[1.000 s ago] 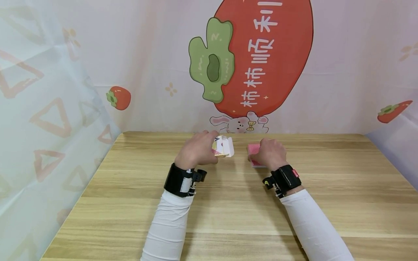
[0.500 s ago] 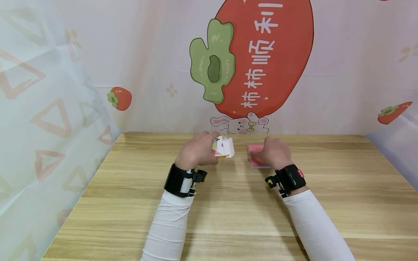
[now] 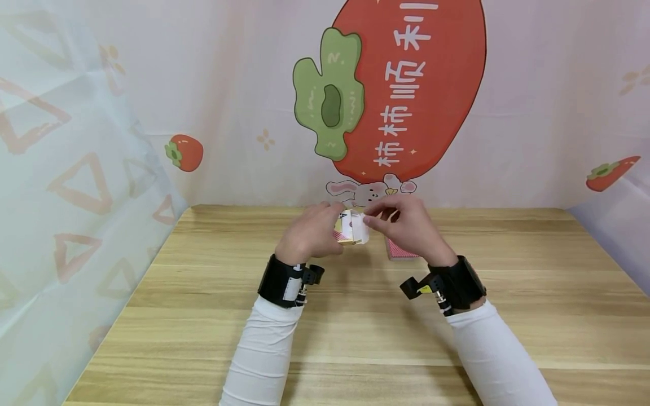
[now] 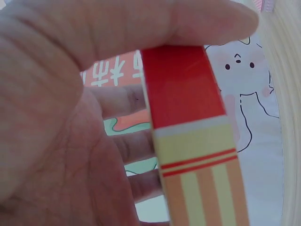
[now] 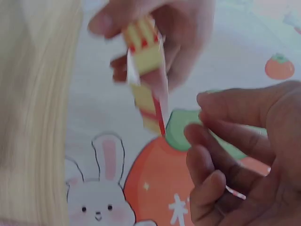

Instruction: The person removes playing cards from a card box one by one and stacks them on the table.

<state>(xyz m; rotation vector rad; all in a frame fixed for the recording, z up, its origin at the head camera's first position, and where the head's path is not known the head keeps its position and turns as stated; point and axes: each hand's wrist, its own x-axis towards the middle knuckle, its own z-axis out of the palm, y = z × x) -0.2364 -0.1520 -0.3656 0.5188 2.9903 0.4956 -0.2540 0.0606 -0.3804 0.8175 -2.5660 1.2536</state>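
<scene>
My left hand grips a playing-card box above the table, its white end flap open toward the right. In the left wrist view, the thumb lies on the narrow red, yellow and striped side of the box, with fingers behind it. My right hand is beside the flap, fingers loosely bent. Its fingertips overlap the flap's edge in the head view, but the right wrist view shows a gap between fingertips and box. A red-backed deck of cards lies on the table, partly hidden below the right hand.
The wooden table ends at a printed cloth backdrop just behind the hands. Both wrists wear black straps with small cameras; the right camera juts inward over the table.
My right hand has left the deck, rising and moving left to the box's flap. The deck stays on the table. My left hand and the box have shifted only slightly to the right.
</scene>
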